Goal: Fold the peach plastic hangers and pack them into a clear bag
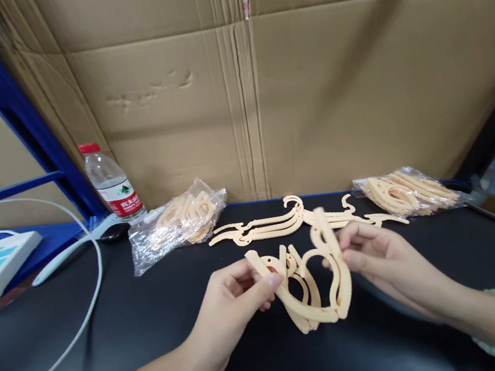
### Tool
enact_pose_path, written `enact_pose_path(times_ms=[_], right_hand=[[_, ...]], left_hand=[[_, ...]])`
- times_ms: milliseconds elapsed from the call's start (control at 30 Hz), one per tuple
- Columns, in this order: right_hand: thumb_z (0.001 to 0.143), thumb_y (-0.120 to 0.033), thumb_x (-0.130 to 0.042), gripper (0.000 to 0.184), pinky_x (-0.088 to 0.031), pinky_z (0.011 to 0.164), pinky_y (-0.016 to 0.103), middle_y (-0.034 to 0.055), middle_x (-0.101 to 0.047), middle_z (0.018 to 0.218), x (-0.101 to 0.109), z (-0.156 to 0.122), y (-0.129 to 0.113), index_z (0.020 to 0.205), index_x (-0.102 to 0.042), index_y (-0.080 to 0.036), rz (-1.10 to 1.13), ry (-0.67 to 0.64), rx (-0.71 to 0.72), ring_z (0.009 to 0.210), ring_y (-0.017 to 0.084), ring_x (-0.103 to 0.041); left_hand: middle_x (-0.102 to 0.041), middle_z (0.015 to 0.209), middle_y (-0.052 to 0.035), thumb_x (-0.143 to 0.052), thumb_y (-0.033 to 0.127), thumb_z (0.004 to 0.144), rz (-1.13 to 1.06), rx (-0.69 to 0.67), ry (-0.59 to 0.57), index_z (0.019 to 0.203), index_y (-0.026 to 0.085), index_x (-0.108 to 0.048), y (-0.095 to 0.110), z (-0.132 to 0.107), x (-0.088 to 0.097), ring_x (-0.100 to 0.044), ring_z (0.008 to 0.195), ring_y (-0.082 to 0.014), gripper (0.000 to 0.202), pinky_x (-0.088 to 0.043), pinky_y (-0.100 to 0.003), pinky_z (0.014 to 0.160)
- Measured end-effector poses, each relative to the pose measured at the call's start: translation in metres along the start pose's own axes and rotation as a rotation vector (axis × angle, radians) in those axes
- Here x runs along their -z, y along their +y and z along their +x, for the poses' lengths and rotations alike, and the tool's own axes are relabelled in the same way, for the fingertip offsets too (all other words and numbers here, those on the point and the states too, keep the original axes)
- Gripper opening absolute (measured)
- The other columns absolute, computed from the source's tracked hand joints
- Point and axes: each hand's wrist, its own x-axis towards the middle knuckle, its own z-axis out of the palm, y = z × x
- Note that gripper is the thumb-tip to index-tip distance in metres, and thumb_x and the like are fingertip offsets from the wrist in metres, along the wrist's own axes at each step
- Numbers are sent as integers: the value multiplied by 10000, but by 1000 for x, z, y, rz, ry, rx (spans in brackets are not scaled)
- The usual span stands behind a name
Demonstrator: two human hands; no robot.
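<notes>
Between both hands is a cream plastic folding hanger (311,313), partly unfolded, its two arms angled up from a low joint. My left hand (241,291) pinches its left arm between thumb and fingers. On the other side, my right hand (375,249) grips the right arm near its upper end. More folded hanger pieces (298,278) show behind the left arm, close to my left fingertips; whether they are held too I cannot tell. Beyond the hands, unfolded hangers (278,226) lie in a stack on the black table (157,327).
Clear bags of folded hangers lie at back left (190,214) and back right (407,191). A red-capped water bottle (111,183) stands by the blue frame (11,111). A white cable (99,261) loops at left. Cardboard (331,89) walls the back.
</notes>
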Motion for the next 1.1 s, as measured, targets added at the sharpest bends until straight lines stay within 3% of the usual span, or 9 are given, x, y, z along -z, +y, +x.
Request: enact_pose_path(times_ms=[100, 167, 300, 467, 567, 733, 933, 1100], right_hand=[[901, -236, -647, 169, -546, 824, 288, 34, -654, 997, -10, -7, -1, 1067, -626, -249, -59, -204, -23, 929, 163, -657], [938, -234, -585, 185, -548, 833, 314, 55, -635, 1071, -13, -10, -3, 1110, -646, -258, -164, -268, 9, 951, 178, -655], [971, -200, -501, 289, -500, 948, 338, 60, -582, 1239, -11, -13, -9, 1191, -655, -307, -488, -282, 129, 1128, 200, -579], [986, -206, -450, 356, -483, 991, 401, 52, -589, 1260, -8, -14, -8, 1289, -584, -336, -636, -252, 174, 1227, 232, -513], [982, -188, -453, 359, -484, 984, 383, 46, -589, 1259, -10, -14, -8, 1277, -592, -339, -668, -251, 188, 1217, 224, -519], [980, -145, -440, 397, -514, 867, 294, 51, -578, 1243, -16, -19, -14, 1300, -571, -339, -653, -346, 212, 1021, 163, -605], [973, -144, -459, 341, -503, 792, 272, 45, -628, 1087, -19, -21, -16, 1233, -614, -302, -583, -412, 175, 898, 147, -606], [957, -221, -529, 318, -514, 828, 289, 36, -612, 1140, -21, -23, -18, 1254, -564, -326, -539, -469, 46, 951, 164, -611]], left_hand=[[-626, 727, -6, -711, 330, 816, -11, 0, -5, 783, 148, -701, 0, -2, -2, -472, 610, -82, 186, -411, -180, 564], [-628, 727, -11, -708, 336, 815, -11, -9, -4, 781, 145, -700, 0, -2, -3, -478, 612, -89, 195, -418, -188, 568], [-626, 692, -16, -713, 340, 797, 16, -21, -6, 762, 144, -699, 1, -3, -4, -503, 607, -109, 200, -444, -215, 579], [-666, 734, -26, -667, 307, 832, 98, -103, -62, 766, 169, -704, 3, -8, -6, -565, 642, -139, 157, -474, -239, 620], [-679, 740, -19, -630, 281, 865, 161, -165, -91, 762, 188, -690, 3, -11, -5, -592, 661, -152, 152, -478, -244, 634], [-663, 781, -22, -619, 303, 879, 253, -198, -65, 804, 186, -661, -1, -13, -4, -600, 726, -163, 146, -490, -252, 668], [-649, 779, -20, -610, 347, 882, 111, -98, -115, 854, 177, -624, 0, -9, -9, -606, 664, -145, 173, -513, -239, 592], [-681, 776, -57, -611, 389, 875, 77, -25, -195, 906, 146, -668, 1, -8, -10, -625, 632, -158, 252, -516, -257, 577]])
